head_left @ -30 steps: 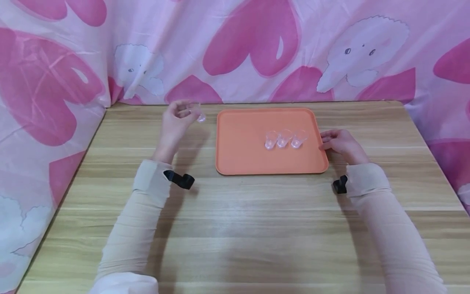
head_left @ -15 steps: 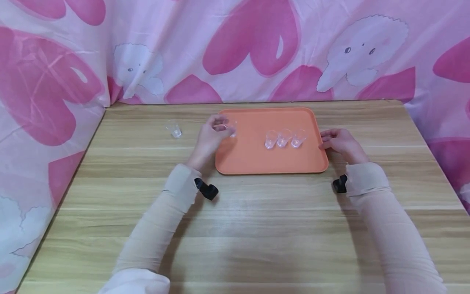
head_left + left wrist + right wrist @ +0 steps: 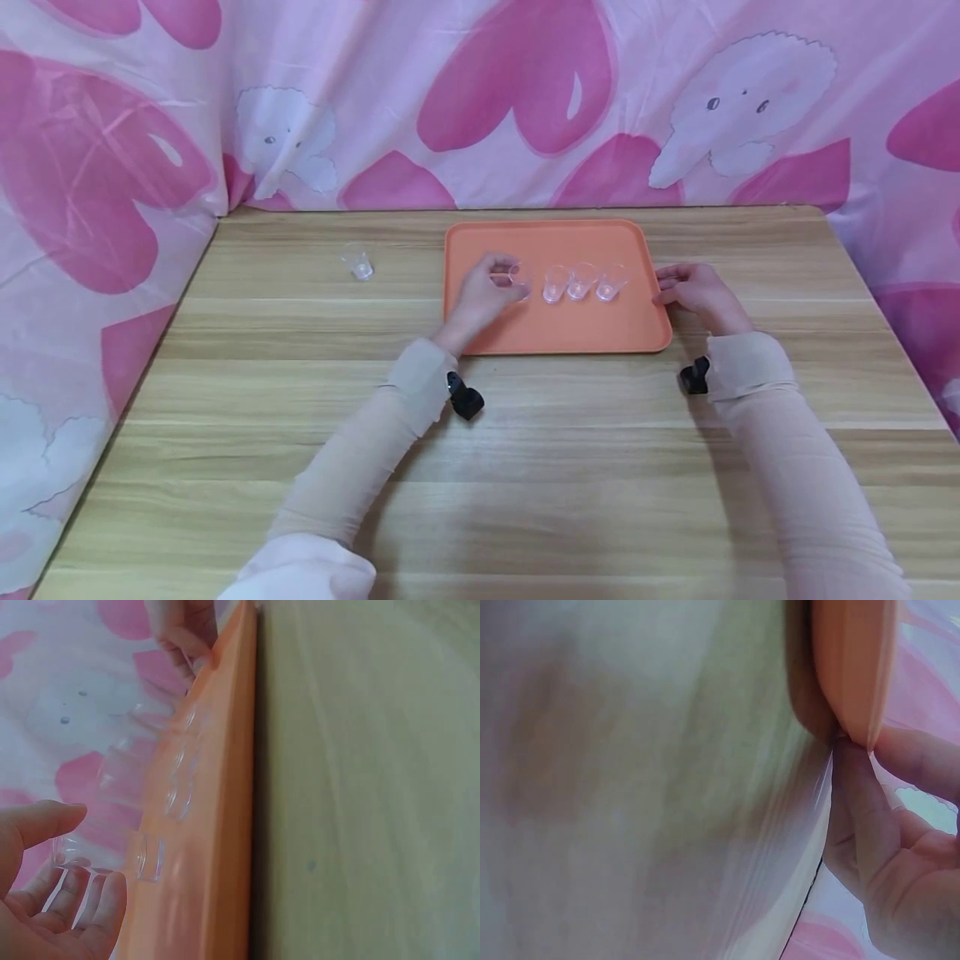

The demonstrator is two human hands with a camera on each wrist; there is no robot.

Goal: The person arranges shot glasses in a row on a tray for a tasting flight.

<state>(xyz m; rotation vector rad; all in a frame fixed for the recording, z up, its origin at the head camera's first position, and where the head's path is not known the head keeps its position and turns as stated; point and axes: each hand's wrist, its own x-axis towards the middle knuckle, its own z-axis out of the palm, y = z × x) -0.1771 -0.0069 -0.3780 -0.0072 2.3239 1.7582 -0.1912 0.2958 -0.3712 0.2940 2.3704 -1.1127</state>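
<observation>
Pale-pink draped cloth [image 3: 360,83] patterned with magenta hearts [image 3: 517,75] behind a light-brown wood-grain tabletop [image 3: 570,467].
White fluffy cartoon figures [image 3: 742,108] show at upper left and upper right; cloth also lines both sides, and soft light pales the tabletop's centre.

Wood-grain table [image 3: 570,483] under orange tray [image 3: 555,332], cup [image 3: 361,267]

Five clear cups [image 3: 580,285]: three in a row on the tray [image 3: 570,330], one in the left grip [image 3: 483,293], one on the counter [image 3: 570,475]. One tray, one counter. Two grips, the left and the right grip [image 3: 703,293]. Two black wrist devices [image 3: 467,401], two pale sleeves [image 3: 352,467].
</observation>
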